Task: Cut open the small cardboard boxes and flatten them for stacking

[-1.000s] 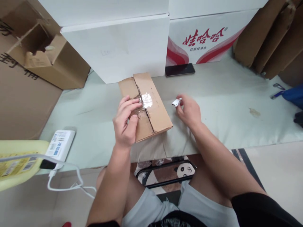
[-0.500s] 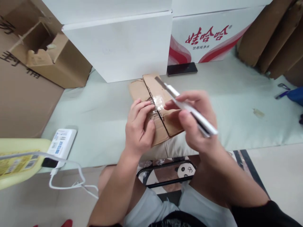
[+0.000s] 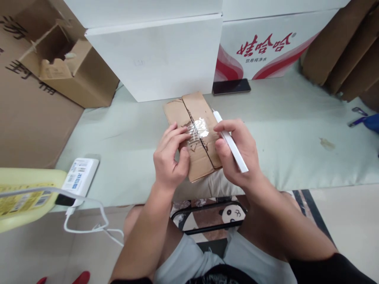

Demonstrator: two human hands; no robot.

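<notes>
A small flattened cardboard box point(image 3: 204, 157) lies at an angle on the pale green surface, a dark slit running down its middle. Clear tape point(image 3: 201, 127) crosses that slit. My left hand point(image 3: 171, 156) rests on the box's left side, fingers stretched out over the cardboard near the tape. On the right, my right hand point(image 3: 241, 148) grips a white utility knife point(image 3: 232, 148) between thumb and fingers. The knife's front end points up and left, beside the box's right edge; little of its blade shows. That hand's lower fingers are partly hidden.
White cartons point(image 3: 160, 59) stand behind, with a black phone point(image 3: 231, 86) at their foot. An open brown box point(image 3: 85, 79) is at back left, folded cardboard point(image 3: 331, 51) at back right. A white power bank point(image 3: 79, 179) with a cable and a yellow bottle point(image 3: 29, 197) sit left.
My right hand has lowered and turned the utility knife, bringing it from above the cardboard to its right edge. The raised right flap now lies flatter. My left hand stays on the box.
</notes>
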